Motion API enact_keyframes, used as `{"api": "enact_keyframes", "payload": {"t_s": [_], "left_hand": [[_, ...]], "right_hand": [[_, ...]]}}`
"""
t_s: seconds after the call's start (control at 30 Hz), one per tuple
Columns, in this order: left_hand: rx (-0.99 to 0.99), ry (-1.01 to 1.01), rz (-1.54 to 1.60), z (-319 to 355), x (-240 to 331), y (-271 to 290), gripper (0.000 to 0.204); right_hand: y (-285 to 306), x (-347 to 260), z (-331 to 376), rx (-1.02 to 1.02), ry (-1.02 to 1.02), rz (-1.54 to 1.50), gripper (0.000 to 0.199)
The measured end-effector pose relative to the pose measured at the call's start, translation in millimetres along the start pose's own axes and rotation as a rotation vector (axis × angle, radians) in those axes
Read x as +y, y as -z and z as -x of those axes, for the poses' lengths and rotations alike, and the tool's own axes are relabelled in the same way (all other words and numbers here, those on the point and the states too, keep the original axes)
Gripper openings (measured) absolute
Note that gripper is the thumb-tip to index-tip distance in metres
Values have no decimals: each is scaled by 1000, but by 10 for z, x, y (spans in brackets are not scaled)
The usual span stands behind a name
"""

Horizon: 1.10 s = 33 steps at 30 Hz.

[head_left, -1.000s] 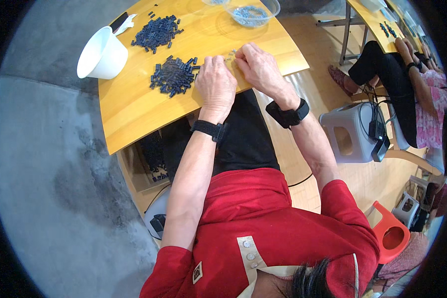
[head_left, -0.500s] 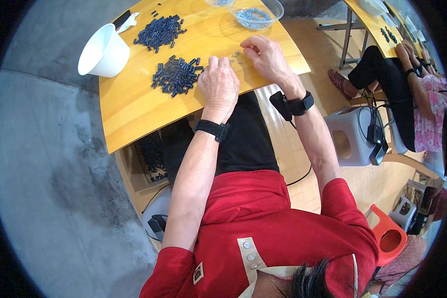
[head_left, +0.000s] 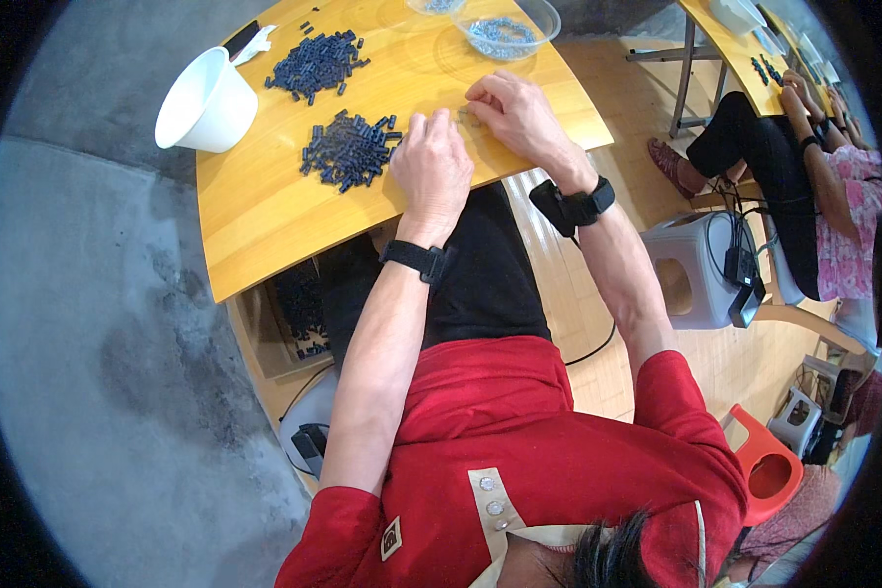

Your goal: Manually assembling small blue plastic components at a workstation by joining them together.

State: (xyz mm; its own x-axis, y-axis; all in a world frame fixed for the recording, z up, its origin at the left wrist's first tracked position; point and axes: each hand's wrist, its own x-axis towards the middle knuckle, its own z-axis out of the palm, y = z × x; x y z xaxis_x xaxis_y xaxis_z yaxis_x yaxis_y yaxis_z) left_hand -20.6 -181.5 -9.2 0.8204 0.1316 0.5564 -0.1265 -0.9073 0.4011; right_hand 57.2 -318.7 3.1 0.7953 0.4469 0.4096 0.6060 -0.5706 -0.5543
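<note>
Yellow wooden table [head_left: 265,216], pale plank floor [head_left: 580,304]; hands [head_left: 433,165] curled over table, cannot tell grip.

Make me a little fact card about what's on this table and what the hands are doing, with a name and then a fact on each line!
Left hand: fingertips at the right side of the near pile; any held piece is hidden
Right hand: fingers bent over small silvery bits; grip unclear
Near pile: little dark tubes
Far pile: more dark tubes
White tub: left of both piles
Clear bowl: beyond the right hand, holding silvery-blue bits
Table: yellow wood
</note>
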Motion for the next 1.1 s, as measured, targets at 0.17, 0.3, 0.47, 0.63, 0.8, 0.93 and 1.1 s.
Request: {"api": "enact_keyframes", "payload": {"t_s": [0.17, 0.3, 0.47, 0.63, 0.8, 0.93, 1.1], "left_hand": [[191, 25, 370, 9, -60, 24, 12], [156, 27, 472, -59, -18, 83, 10], [17, 73, 580, -72, -19, 77, 8], [33, 70, 556, -76, -9, 28, 8], [38, 41, 519, -96, -3, 27, 9], [27, 50, 487, -118, 10, 24, 9], [-1, 128, 551, -116, 2, 21, 10]], "right_hand": [[79, -74, 163, 52, -135, -414, 14], [71, -20, 226, 56, -160, -523, 15], [88, -48, 243, -55, -178, -486, 15], [65, -64, 246, -62, -181, -496, 15], [54, -78, 261, -40, -138, -480, 14], [19, -92, 279, 41, -66, -426, 12], [1, -117, 300, 118, 29, -360, 10]]}}
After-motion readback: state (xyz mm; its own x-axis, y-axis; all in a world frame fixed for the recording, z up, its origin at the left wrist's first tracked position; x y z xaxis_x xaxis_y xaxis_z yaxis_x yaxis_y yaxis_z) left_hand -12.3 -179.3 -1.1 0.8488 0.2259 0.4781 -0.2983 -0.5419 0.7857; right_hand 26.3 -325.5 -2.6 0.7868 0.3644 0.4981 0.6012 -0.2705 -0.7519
